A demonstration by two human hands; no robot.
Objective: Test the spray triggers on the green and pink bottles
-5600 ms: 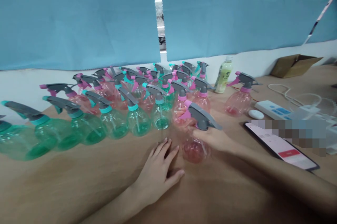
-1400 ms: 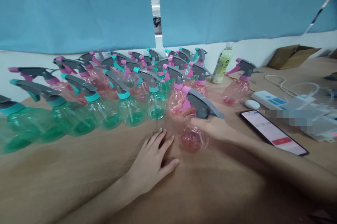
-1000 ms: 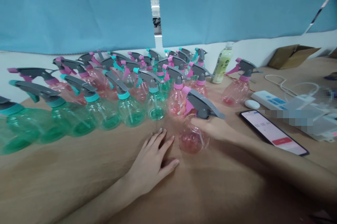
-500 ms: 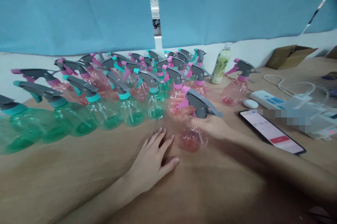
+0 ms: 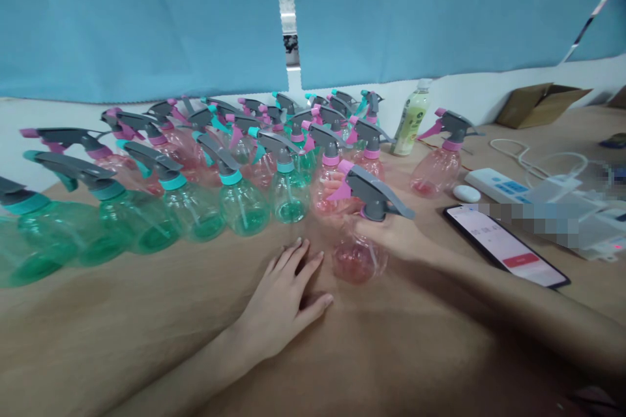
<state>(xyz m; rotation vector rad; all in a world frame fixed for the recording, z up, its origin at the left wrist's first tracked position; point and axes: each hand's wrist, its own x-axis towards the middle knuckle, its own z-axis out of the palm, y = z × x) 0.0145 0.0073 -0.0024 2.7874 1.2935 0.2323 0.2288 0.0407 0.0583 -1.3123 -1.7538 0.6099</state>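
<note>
A pink see-through spray bottle (image 5: 359, 262) with a grey and pink trigger head stands upright on the table in front of me. My right hand (image 5: 386, 234) reaches in from the right and wraps round its neck, just under the head. Some of its fingers show behind the pink trigger, partly hidden by the bottle. My left hand (image 5: 281, 299) lies flat on the table, palm down and fingers spread, left of that bottle and touching only the tabletop. Just beyond it stands a green spray bottle (image 5: 290, 198) with a turquoise collar.
Several green and pink spray bottles (image 5: 244, 208) stand in rows at the left and back. Rightward are a lone pink spray bottle (image 5: 435, 169), a drink bottle (image 5: 411, 120), a phone (image 5: 503, 244), a white case (image 5: 466, 193), a power strip (image 5: 496, 185) and a cardboard box (image 5: 535, 107).
</note>
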